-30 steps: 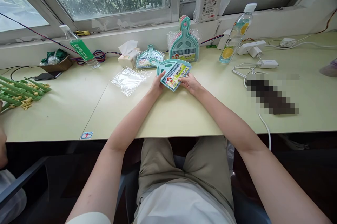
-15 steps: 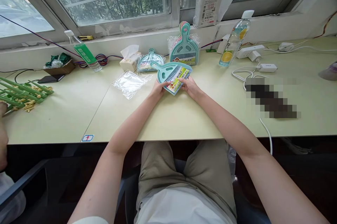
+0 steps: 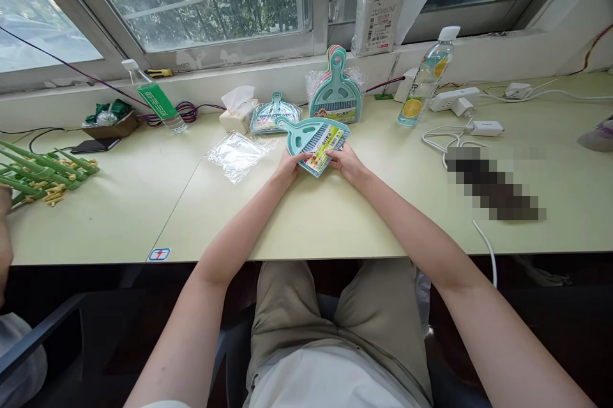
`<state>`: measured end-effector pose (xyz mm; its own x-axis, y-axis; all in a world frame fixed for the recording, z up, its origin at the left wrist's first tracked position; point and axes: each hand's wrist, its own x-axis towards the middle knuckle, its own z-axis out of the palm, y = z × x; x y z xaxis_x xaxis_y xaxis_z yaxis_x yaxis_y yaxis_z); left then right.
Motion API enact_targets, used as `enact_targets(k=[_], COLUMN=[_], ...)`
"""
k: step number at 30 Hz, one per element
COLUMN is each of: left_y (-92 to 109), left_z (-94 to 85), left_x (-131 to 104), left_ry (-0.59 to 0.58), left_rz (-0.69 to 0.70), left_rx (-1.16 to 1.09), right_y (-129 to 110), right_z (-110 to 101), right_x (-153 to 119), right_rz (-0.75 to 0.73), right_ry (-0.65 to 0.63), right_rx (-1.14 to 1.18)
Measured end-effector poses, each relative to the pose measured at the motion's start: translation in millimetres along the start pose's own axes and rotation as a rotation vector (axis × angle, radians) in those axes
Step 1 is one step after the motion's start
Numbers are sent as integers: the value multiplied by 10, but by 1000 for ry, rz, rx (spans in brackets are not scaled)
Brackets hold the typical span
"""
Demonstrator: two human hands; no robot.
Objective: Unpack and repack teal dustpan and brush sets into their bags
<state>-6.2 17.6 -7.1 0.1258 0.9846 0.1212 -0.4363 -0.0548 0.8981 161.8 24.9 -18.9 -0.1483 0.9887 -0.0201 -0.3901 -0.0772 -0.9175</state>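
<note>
Between my two hands, above the table, I hold a teal dustpan and brush set [image 3: 306, 135] with a yellow printed label, tilted so its handle points up and left. My left hand [image 3: 290, 164] is closed on its lower left edge, thumb over the front. On the right side, my right hand [image 3: 347, 161] grips the set near the label, fingers partly hidden behind it. Just behind stands a wrapped teal dustpan set [image 3: 275, 115], and to its right a stack of dustpan sets [image 3: 336, 92] in clear plastic. A clear plastic bag [image 3: 237, 154] lies flat on the left.
A tissue pack [image 3: 238, 111] sits beside the wrapped set. Water bottles stand at the left [image 3: 158, 100] and right [image 3: 428, 79]. White chargers and cables [image 3: 462, 101] spread over the right side. Green stalk-like pieces [image 3: 45, 168] lie far left, near another person's arm [image 3: 4, 242].
The view has tilted slightly, so the whole scene sits a little lower. My hands keep the same hold on the dustpan and brush set.
</note>
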Motion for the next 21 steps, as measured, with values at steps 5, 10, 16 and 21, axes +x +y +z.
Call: enact_targets(k=[5, 10, 16, 21], left_y=[1, -14, -25, -54], left_z=[4, -14, -30, -56], left_x=[-3, 7, 10, 33], left_ry=[20, 8, 7, 26], left_rz=[-14, -4, -21, -34], left_rx=[7, 11, 12, 5], right_y=[13, 18, 6, -15], right_z=[-7, -5, 3, 15], right_x=[19, 30, 46, 50], right_rz=[5, 7, 51, 81], right_ry=[15, 36, 61, 74], right_rx=[-10, -13, 24, 36])
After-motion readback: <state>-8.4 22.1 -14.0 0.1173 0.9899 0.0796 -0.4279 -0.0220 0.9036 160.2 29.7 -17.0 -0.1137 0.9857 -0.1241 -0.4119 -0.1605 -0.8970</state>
